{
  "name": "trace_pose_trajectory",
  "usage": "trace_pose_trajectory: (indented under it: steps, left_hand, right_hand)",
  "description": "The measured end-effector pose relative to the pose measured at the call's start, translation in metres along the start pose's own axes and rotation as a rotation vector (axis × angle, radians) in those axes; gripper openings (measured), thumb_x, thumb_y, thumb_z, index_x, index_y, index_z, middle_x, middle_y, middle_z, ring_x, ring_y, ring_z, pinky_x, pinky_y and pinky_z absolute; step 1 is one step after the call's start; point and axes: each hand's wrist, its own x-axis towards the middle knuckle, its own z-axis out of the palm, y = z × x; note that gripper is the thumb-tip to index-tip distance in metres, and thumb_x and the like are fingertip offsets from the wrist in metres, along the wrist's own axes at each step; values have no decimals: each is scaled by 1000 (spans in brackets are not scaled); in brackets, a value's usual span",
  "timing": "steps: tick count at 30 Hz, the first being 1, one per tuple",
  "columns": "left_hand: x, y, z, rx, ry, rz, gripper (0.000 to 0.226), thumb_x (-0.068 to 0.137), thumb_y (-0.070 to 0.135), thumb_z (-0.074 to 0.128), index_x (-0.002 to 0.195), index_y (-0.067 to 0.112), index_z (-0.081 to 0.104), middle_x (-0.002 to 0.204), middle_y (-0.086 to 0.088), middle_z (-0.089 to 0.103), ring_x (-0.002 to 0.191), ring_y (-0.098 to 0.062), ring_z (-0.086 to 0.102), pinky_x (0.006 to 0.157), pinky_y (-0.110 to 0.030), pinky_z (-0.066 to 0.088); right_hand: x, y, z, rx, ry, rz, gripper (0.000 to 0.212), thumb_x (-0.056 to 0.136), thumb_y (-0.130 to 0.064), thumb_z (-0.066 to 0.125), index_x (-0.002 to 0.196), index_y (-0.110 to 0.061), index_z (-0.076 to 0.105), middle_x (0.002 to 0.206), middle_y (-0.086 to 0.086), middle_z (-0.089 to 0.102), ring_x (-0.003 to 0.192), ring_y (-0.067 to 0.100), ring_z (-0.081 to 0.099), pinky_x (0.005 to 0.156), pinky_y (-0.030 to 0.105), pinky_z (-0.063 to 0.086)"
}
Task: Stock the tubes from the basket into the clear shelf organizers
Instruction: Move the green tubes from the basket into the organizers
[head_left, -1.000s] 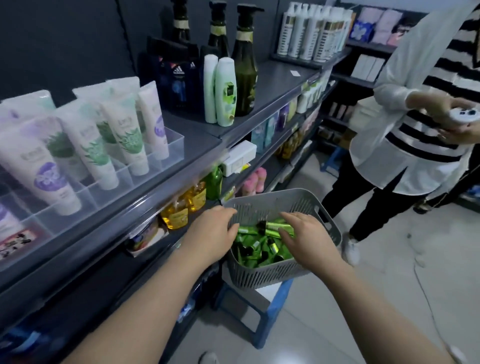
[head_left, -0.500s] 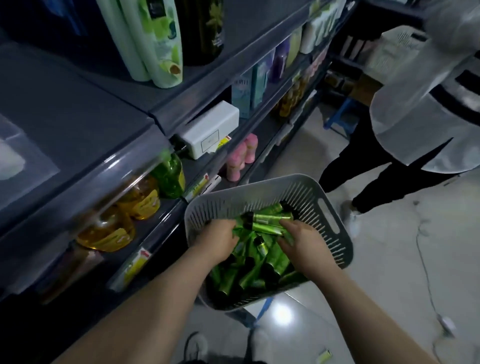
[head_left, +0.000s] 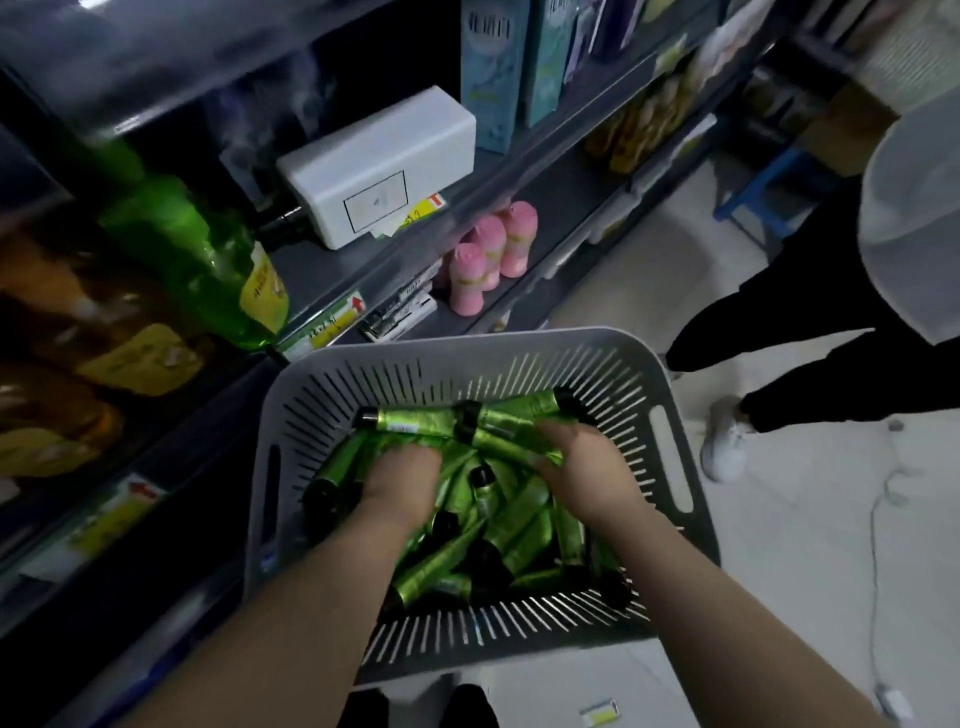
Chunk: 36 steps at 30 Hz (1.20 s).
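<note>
both hands are down in the grey basket (head_left: 467, 345), which sits just beside the dark shelving (head_left: 322, 275) and is heaped with green tubes (head_left: 415, 420) (black caps, lying every which way). the left hand (head_left: 400, 486) has its fingers bent down into the heap, tips hidden, so i cannot tell whether it grips anything. the right hand (head_left: 589, 470) curls its fingers over a few tubes toward the far wall. pink bottles (head_left: 491, 254) and a white box (head_left: 379, 166) stand on the shelves.
</note>
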Motion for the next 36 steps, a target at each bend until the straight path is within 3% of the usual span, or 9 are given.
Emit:
trace_pose_trajectory:
  steps: [7, 11, 14, 17, 21, 24, 27, 32, 36]
  left_hand:
    - [-24, -20, 2, -473, 81, -175, 44, 84, 23, 67, 127, 23, 58, 110, -3, 67, 91, -22, 63, 69, -27, 49]
    - [-39, -33, -5, -877, 152, -166, 50, 85, 7, 62, 133, 18, 52, 121, -2, 62, 108, -20, 58, 90, -37, 50]
    - [-53, -36, -13, -1012, 144, -140, 44, 90, 5, 56, 130, 24, 52, 120, 6, 58, 107, -10, 53, 82, -27, 45]
    - [-64, -38, -18, -1173, 145, -140, 31, 94, 14, 58, 122, 27, 57, 114, 11, 64, 104, -7, 60, 86, -32, 49]
    - [-79, -43, -27, -1235, 235, -172, 25, 93, 21, 60, 118, 26, 59, 111, 11, 65, 101, -6, 61, 80, -26, 48]
    - [-98, -45, -42, -1245, 321, -170, 25, 93, 22, 60, 117, 29, 55, 104, 18, 61, 94, 3, 57, 70, -17, 43]
    - [-123, -51, -58, -1236, 397, -163, 29, 93, 22, 60, 122, 26, 55, 107, 13, 62, 98, -4, 58, 78, -23, 46]
    - [-181, -72, -78, -1267, 504, -133, 29, 95, 19, 57, 121, 29, 52, 106, 18, 59, 96, 2, 55, 80, -21, 43]
    - [-241, -102, -85, -1169, 674, -132, 26, 91, 17, 62, 104, 39, 54, 101, 25, 59, 92, 9, 54, 81, -19, 42]
  right_hand:
    - [34, 9, 13, -34, -61, 2, 50, 84, -17, 63, 133, -13, 52, 130, 12, 56, 116, 33, 53, 96, 36, 44]
    - [49, 13, 26, -102, -106, 50, 52, 85, -16, 61, 135, -13, 47, 134, 13, 49, 116, 34, 49, 95, 35, 42]
    - [52, 13, 36, -184, -128, 67, 40, 89, -16, 56, 128, -12, 51, 133, 13, 43, 118, 33, 45, 97, 36, 38]
    - [49, 9, 40, -177, -160, 68, 29, 92, -13, 52, 121, -12, 52, 127, 12, 50, 114, 33, 53, 89, 36, 43]
    - [39, -7, 23, -190, -137, -50, 24, 92, -19, 55, 115, -21, 60, 109, 8, 65, 98, 29, 63, 71, 31, 44]
    - [29, -31, -4, -142, -91, -176, 25, 86, -33, 65, 108, -21, 66, 99, 7, 68, 95, 29, 64, 70, 31, 46]
    - [14, -64, -37, -67, -44, -292, 30, 78, -41, 71, 103, -24, 70, 98, 4, 70, 95, 25, 64, 76, 32, 51]
    - [-18, -130, -92, 178, -18, -458, 20, 74, -33, 78, 68, -19, 64, 58, -7, 60, 58, 9, 57, 54, 26, 42]
    - [-48, -191, -120, 207, -4, -641, 27, 81, -26, 73, 67, -9, 58, 61, 0, 56, 60, 15, 52, 58, 31, 38]
